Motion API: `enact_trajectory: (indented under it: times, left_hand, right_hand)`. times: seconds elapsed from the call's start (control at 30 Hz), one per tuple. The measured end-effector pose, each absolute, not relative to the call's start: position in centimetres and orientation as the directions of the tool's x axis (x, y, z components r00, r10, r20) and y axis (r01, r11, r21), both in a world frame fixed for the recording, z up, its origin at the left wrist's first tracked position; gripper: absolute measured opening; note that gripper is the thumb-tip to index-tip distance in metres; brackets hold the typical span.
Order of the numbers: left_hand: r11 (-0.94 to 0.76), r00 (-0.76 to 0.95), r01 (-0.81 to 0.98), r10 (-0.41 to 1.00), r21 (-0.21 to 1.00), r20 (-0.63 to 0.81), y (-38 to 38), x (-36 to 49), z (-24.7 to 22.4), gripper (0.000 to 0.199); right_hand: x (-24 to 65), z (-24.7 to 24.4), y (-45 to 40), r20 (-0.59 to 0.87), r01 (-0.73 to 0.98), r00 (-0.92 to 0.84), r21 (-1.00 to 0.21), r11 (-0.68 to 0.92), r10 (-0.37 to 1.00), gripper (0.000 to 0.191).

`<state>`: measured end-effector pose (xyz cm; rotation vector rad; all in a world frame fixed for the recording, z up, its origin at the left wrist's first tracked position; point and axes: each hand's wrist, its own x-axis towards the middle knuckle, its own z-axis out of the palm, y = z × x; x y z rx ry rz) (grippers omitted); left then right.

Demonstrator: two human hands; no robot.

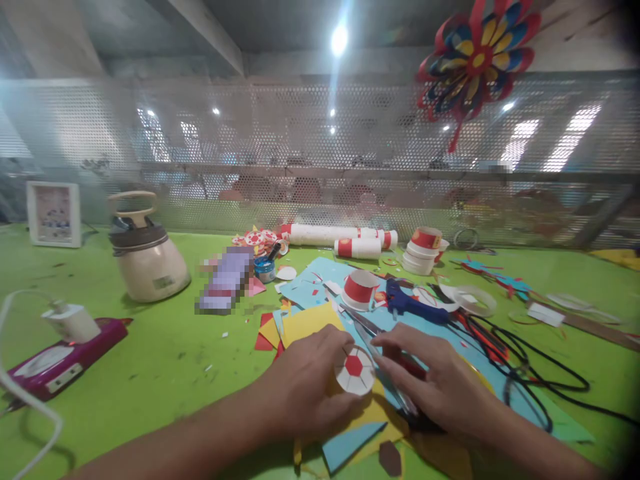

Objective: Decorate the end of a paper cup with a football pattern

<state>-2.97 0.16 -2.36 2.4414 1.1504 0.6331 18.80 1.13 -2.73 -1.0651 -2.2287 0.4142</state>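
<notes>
My left hand (pixel 317 377) is closed around the edge of a white paper disc (pixel 355 371) that has a red hexagon in its middle and dark lines running outward, like a football pattern. To its right, my right hand (pixel 425 367) has thumb and fingers apart, close to the disc's right edge. Scissors (pixel 367 325) lie below my right hand, their blades pointing away from me and their handles partly covered. Yellow paper (pixel 313 323) and light-blue paper scraps (pixel 353 447) lie under and around both hands.
Beyond the hands stand a red-and-white paper cup (pixel 359 291) and a blue glue gun (pixel 417 303) with a black cable. A blue jar (pixel 265 269), a kettle (pixel 147 257) and a purple power strip (pixel 65 360) are leftward. Stacked cups (pixel 421 252) stand farther back.
</notes>
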Motion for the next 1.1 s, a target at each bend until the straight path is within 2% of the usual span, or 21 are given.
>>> enact_trajectory:
  times: [0.23,0.4,0.67,1.1]
  left_hand:
    - [-0.710,0.622,0.527,0.696,0.467,0.357,-0.31,-3.11,-2.46,0.039]
    - [-0.725,0.632,0.514,0.681,0.459,0.368,-0.41,-3.23,-2.83,0.042]
    - [-0.723,0.614,0.490,0.683,0.488,0.396,-0.33,-3.05,-2.71,0.053]
    - [-0.735,0.621,0.502,0.673,0.455,0.402,-0.42,-3.14,-2.93,0.057]
  right_hand:
    - [18.36,-2.68,0.08,0.296,0.590,-0.452,-0.609,0.531,0.841,0.029]
    - [18.25,-2.62,0.11,0.282,0.527,-0.426,-0.695,0.489,0.860,0.036]
    - [18.06,-2.58,0.49,0.196,0.424,-0.366,-0.835,0.350,0.910,0.030]
    - [17.97,-2.37,0.63,0.171,0.393,-0.341,-0.867,0.305,0.924,0.030]
